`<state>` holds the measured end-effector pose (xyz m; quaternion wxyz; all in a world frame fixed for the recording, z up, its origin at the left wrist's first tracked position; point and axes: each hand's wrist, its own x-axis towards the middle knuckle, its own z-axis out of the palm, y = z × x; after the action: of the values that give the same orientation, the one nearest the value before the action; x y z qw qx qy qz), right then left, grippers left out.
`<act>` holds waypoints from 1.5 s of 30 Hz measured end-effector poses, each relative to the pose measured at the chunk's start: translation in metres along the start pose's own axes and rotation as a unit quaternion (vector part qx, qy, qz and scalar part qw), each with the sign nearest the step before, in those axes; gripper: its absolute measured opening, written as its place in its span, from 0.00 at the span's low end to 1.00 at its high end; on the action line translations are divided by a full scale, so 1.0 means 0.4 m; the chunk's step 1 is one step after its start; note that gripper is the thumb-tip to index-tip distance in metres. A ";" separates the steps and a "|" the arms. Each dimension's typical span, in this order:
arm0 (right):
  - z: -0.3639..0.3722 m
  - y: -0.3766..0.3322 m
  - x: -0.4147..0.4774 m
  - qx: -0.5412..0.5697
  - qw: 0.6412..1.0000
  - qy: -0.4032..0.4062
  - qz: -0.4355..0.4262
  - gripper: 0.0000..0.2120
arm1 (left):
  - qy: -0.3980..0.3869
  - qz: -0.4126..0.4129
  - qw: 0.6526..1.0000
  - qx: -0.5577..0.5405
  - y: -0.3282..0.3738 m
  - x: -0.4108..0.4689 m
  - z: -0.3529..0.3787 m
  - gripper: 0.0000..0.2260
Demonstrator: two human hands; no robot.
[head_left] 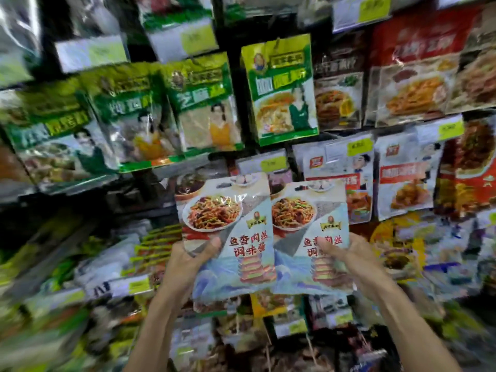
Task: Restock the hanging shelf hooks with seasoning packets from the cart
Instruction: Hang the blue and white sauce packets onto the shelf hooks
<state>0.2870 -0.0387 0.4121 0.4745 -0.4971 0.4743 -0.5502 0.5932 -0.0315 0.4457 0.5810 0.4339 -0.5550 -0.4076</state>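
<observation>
Left hand (189,257) grips the lower left edge of a flat, glossy pale-blue plastic pouch, the left seasoning packet (228,232), with the thumb across the front and the fingers behind. Right hand (346,255) pinches its twin, the right seasoning packet (308,229), the same way at the lower right edge. I hold both upright and side by side, inner edges touching or slightly overlapping, in front of the hanging display and just below a yellow price tag (273,162).

I judge them light and floppy: thin film round a soft sauce fill, slick under the fingers, and likely to sag or twist if held by one corner. For hanging I would want a hold nearer the top, beside the punched slot, so the header stays firm enough to thread onto a hook. A dark mark near each top edge may be that slot. Each front shows a white plate of shredded stir-fry, red Chinese lettering, a small portrait badge and a striped tower over blue waves.

Around them hang green-and-yellow foil packets (279,89) above, red-and-white pouches (402,181) to the right and darker bags below. I cannot make out the hook meant for my pair, and the cart is out of view.
</observation>
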 end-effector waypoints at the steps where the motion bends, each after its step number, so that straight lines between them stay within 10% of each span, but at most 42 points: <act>1: 0.037 0.003 0.005 -0.005 1.000 -0.013 -0.003 0.18 | 0.004 0.003 1.000 0.005 0.000 -0.002 -0.039 0.08; 8: 0.175 0.021 0.013 0.052 0.998 -0.043 0.004 0.29 | -0.003 -0.036 0.998 -0.056 -0.045 0.047 -0.188 0.30; 17: 0.155 0.043 0.021 0.007 0.999 0.040 -0.008 0.21 | -0.056 -0.071 0.989 -0.113 -0.087 0.221 -0.185 0.07; 45: 0.215 0.015 0.017 0.015 1.000 0.000 0.017 0.15 | 0.005 -0.137 0.985 -0.103 -0.156 0.336 -0.169 0.09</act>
<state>0.3726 -0.0504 0.4114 0.4912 -0.4820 0.4744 -0.5489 0.6682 -0.1747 0.4246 0.5635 0.4459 -0.4428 -0.5362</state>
